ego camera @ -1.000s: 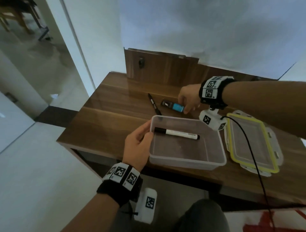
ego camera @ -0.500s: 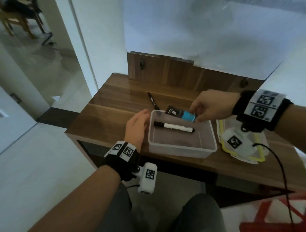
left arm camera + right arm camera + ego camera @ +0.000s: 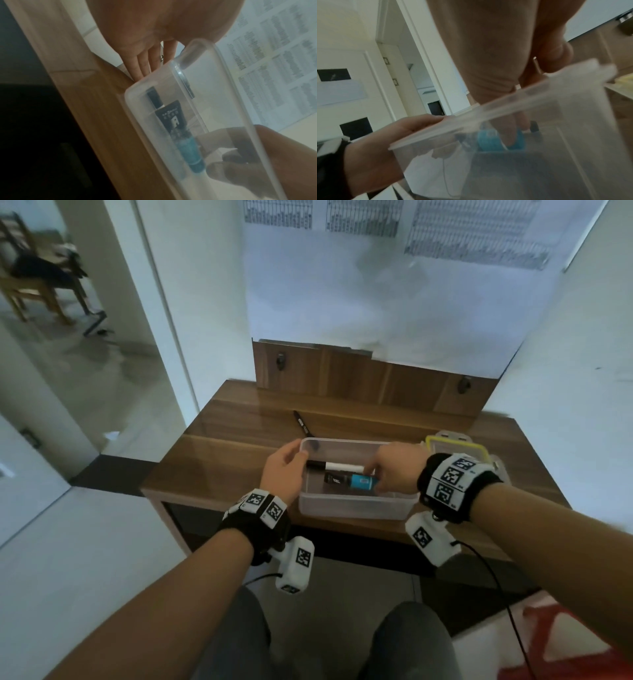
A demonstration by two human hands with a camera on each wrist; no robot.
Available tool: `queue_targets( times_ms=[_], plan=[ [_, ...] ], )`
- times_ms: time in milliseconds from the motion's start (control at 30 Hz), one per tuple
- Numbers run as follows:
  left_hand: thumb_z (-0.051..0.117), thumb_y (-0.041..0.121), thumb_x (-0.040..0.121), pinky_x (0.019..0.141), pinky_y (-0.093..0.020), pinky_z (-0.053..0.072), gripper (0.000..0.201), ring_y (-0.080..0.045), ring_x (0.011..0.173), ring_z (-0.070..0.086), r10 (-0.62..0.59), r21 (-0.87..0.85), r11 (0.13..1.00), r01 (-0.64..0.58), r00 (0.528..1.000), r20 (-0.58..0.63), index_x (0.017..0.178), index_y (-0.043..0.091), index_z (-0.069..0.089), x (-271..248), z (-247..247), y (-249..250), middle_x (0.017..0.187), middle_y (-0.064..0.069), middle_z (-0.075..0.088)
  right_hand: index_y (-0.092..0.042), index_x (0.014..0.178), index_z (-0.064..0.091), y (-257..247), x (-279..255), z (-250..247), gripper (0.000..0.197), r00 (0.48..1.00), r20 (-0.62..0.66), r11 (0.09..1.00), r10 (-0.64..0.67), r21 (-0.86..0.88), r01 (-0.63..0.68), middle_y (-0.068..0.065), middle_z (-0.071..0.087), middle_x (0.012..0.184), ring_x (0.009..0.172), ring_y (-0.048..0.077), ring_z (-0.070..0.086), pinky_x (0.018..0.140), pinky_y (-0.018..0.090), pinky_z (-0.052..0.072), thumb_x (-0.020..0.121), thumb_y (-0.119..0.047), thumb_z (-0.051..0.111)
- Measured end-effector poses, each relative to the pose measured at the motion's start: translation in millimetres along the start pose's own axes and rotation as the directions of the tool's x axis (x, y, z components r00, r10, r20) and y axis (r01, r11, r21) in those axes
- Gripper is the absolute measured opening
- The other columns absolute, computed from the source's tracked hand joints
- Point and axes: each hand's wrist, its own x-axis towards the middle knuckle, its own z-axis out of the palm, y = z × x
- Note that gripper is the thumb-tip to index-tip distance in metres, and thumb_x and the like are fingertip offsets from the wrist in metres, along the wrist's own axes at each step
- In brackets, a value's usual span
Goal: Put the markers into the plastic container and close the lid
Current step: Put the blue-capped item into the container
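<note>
The translucent plastic container (image 3: pixel 356 503) stands at the table's near edge. My left hand (image 3: pixel 295 462) holds its left wall, fingers flat on the outside and thumb over the rim (image 3: pixel 178 70). Inside lie a white marker with a black cap (image 3: pixel 337 465) and a blue-and-black marker (image 3: pixel 352 480). My right hand (image 3: pixel 372 474) reaches into the container and pinches the blue end (image 3: pixel 489 140) of that marker low against the floor. A thin black marker (image 3: pixel 300 422) lies on the table behind the container. The yellow-sealed lid (image 3: pixel 459 444) lies to the right, partly hidden by my right wrist.
The wooden table (image 3: pixel 219 460) ends close to the container's front wall. A wooden back panel (image 3: pixel 359 378) rises behind, against a white wall. A cable (image 3: pixel 493 577) hangs from my right wrist camera. My knees are below the table edge.
My right hand has carried the blue-and-black marker from the table, over the rim and down into the container. My left hand stayed on the container's left side.
</note>
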Motion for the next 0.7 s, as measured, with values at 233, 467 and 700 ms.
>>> queue_targets(
  times_ms=[233, 467, 700],
  plan=[
    [0.059, 0.028, 0.095, 0.086, -0.031, 0.05, 0.029, -0.018, 0.097, 0.065, -0.019, 0.067, 0.997, 0.023, 0.998, -0.062, 0.119, 0.015, 0.069, 9.6, 5.1, -1.3, 0.107, -0.003, 0.07, -0.024, 0.13, 0.058, 19.8, -26.7, 36.9, 0.044, 0.786, -0.497, 0.812, 0.369, 0.583, -0.013, 0.003, 0.057, 0.128, 0.112, 0.021, 0.056, 0.099, 0.037, 0.045, 0.087, -0.031, 0.064],
    [0.059, 0.027, 0.096, 0.086, -0.03, 0.047, 0.029, -0.018, 0.095, 0.061, 0.013, 0.191, 0.982, -0.003, 0.999, -0.051, 0.118, 0.012, 0.069, 20.4, 35.3, 8.3, 0.112, -0.004, 0.071, -0.016, 0.154, 0.024, 21.5, -21.1, 74.7, 0.07, 0.784, -0.243, 0.277, 0.571, 0.956, 0.094, 0.004, 0.033, 0.157, 0.144, 0.024, 0.031, 0.114, 0.035, 0.029, 0.093, -0.014, 0.059],
    [0.055, 0.043, 0.085, 0.095, -0.047, 0.054, 0.034, -0.031, 0.095, 0.069, -0.081, 0.226, 0.97, 0.088, 0.996, -0.038, 0.092, 0.017, 0.075, 72.4, 31.2, 11.4, 0.097, -0.008, 0.074, -0.025, 0.15, 0.037, 26.5, -4.3, 83.7, 0.063, 0.757, -0.067, -0.214, 0.649, 0.94, 0.266, -0.002, 0.043, 0.152, 0.137, 0.022, 0.043, 0.113, 0.044, 0.035, 0.09, -0.028, 0.057]
  ],
)
